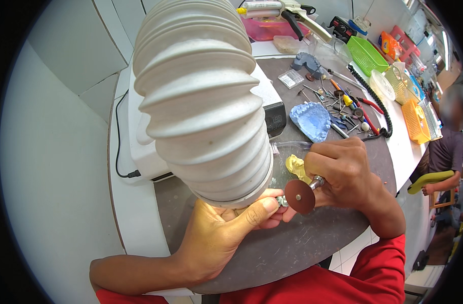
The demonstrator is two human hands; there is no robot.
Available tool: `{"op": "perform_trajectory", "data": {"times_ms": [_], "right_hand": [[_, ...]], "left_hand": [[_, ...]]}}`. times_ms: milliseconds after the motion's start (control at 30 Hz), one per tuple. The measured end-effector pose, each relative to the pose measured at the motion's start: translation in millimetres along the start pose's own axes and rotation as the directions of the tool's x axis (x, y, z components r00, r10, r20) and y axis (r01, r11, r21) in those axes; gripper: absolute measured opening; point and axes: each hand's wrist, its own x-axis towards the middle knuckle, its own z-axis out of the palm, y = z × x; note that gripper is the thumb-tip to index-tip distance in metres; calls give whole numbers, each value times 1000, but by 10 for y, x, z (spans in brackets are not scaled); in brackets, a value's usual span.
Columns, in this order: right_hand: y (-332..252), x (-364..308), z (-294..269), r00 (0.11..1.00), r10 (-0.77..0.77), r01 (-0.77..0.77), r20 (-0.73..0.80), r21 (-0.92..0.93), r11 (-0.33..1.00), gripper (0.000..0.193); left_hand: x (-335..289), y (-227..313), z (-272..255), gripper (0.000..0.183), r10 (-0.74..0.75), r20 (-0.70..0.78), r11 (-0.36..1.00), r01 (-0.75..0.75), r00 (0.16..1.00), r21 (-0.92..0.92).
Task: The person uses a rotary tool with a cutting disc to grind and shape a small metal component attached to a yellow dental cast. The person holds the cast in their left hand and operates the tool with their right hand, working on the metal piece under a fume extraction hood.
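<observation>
My left hand (224, 228) pinches a small silvery metal dental casting (281, 201) between thumb and fingertips, just under the mouth of a white corrugated hose (206, 111). My right hand (343, 169) is wrapped round a rotary handpiece (317, 182), of which only the metal nose shows. A reddish-brown disc (299, 197) on its tip is right beside the casting; whether they touch I cannot tell. Behind my right hand lies a yellow moulded dental piece (295, 167). The hose hides part of my left fingers.
A blue dental cast (311, 121), a grey dental model (308, 63) and several scattered burs and tools (350, 106) lie farther back on the dark tabletop (272, 258). A black coiled cord (378, 91) runs at right. Beyond are green (367, 54) and orange baskets (416, 121); a person (444, 152) is at far right.
</observation>
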Motion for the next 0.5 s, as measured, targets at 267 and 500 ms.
{"op": "perform_trajectory", "data": {"times_ms": [267, 500], "right_hand": [[5, -15, 17, 1000, -1, 1, 1, -6, 1000, 55], [5, -5, 2, 1000, 28, -28, -8, 13, 1000, 56]], "left_hand": [[1, -22, -7, 24, 8, -14, 1000, -8, 1000, 1], [4, -30, 1, 24, 15, -43, 1000, -14, 999, 25]]}}
